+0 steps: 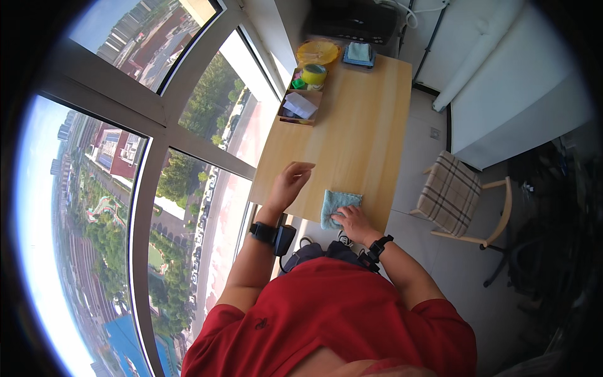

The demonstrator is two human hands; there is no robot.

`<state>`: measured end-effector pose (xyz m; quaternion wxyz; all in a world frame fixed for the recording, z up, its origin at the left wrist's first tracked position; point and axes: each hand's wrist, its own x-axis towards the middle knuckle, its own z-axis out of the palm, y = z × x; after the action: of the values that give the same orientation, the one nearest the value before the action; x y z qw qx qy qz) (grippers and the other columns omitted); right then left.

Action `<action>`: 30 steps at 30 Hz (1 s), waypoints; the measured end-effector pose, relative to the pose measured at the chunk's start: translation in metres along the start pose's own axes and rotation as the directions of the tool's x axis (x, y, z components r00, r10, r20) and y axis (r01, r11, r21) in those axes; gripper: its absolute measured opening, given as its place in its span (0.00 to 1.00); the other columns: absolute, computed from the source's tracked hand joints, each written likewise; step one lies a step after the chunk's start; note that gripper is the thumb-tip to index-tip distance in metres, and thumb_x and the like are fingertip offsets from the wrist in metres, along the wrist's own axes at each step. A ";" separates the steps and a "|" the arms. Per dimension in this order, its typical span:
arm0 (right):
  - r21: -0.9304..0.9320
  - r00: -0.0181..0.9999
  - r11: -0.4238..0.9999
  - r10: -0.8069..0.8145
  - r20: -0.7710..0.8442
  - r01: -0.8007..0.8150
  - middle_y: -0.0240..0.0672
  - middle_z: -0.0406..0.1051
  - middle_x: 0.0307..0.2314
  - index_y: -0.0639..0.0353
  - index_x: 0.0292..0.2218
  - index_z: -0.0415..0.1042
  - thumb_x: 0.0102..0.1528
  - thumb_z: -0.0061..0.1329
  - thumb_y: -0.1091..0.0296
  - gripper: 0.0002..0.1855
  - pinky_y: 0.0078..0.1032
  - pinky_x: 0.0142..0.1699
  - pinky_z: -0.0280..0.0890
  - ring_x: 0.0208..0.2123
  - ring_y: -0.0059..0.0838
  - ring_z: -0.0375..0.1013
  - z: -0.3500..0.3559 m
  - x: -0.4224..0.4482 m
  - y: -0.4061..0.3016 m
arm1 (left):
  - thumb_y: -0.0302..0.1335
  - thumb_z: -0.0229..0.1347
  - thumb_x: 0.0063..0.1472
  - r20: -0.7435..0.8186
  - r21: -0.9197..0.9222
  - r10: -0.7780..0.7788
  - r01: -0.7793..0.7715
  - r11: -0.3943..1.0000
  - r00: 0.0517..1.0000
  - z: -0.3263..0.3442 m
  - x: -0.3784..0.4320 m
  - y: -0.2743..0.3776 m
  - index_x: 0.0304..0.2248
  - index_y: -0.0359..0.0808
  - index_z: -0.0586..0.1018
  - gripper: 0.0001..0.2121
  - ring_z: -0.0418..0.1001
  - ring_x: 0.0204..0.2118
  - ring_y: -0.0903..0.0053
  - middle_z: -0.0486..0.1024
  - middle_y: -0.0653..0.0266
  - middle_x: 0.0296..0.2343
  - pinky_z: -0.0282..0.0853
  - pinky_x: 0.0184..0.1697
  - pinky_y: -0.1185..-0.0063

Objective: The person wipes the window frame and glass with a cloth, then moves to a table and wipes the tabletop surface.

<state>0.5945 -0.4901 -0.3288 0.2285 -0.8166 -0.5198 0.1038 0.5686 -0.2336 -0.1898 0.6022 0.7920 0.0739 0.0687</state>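
A folded light blue-green cloth (331, 202) lies at the near edge of the wooden table (358, 141), one part of it reaching over the edge. My right hand (353, 221) rests on the cloth with its fingers spread and bent; whether they grip it cannot be told. My left hand (292, 183) is above the table's near left part, to the left of the cloth, with bent fingers and nothing in it.
Two small boxes (318, 96) with papers, yellow tape and small items stand along the window side. Farther back are a yellow dish (318, 52) and a container with folded cloths (359, 54). A plaid-seated chair (450, 193) stands to the right.
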 end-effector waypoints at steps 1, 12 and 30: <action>0.004 1.000 1.000 -0.005 0.005 0.005 0.34 0.68 0.43 0.47 0.45 0.75 0.50 0.43 0.74 0.21 0.36 0.52 0.60 0.47 0.39 0.65 -0.004 -0.009 0.001 | 0.24 0.52 0.64 -0.002 0.001 -0.003 0.003 1.000 1.000 -0.003 -0.001 0.002 0.44 0.33 0.76 0.10 0.75 0.42 0.76 0.74 0.63 0.39 0.71 0.45 0.78; -0.073 0.796 0.809 0.551 -0.250 -0.583 0.36 0.66 0.43 0.50 0.47 0.71 0.50 0.46 0.74 0.21 0.39 0.51 0.61 0.46 0.42 0.65 -0.013 0.057 0.040 | 0.24 0.50 0.65 0.086 0.027 -0.048 0.046 0.999 0.995 -0.024 -0.029 -0.004 0.45 0.32 0.75 0.10 0.73 0.45 0.76 0.75 0.63 0.41 0.68 0.50 0.79; -0.052 0.727 0.746 0.628 -0.277 -0.664 0.37 0.65 0.43 0.49 0.49 0.70 0.48 0.53 0.73 0.25 0.39 0.49 0.63 0.46 0.43 0.64 -0.016 0.048 0.040 | 0.24 0.51 0.65 0.088 -0.016 -0.026 0.028 0.999 0.996 -0.039 -0.035 -0.009 0.44 0.32 0.76 0.10 0.74 0.43 0.75 0.72 0.63 0.39 0.70 0.46 0.78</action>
<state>0.6544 -0.4657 -0.3306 0.1786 -0.9672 -0.1765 0.0380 0.5258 -0.2017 -0.1884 0.6125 0.7880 0.0574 0.0262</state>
